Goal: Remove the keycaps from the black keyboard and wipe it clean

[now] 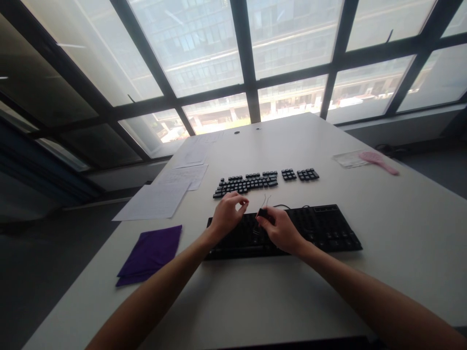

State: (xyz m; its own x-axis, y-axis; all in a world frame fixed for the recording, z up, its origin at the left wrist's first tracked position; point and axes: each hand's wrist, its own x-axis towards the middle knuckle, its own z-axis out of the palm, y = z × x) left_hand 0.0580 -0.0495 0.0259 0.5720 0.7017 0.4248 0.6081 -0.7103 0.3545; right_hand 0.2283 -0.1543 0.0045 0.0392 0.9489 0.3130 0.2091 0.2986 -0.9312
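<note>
Gripping a small wire tool (262,212) in my right hand (280,228), I hold it over the keyboard (328,227) toward the near edge of the desk (397,233). Whether my curled left hand (226,215) holds anything, I cannot tell. Keycaps (246,183) already lie in rows toward the far edge; any still fitted are too dark to count.

Plastic keyboard (324,229), smooth tabletop (365,194)
</note>
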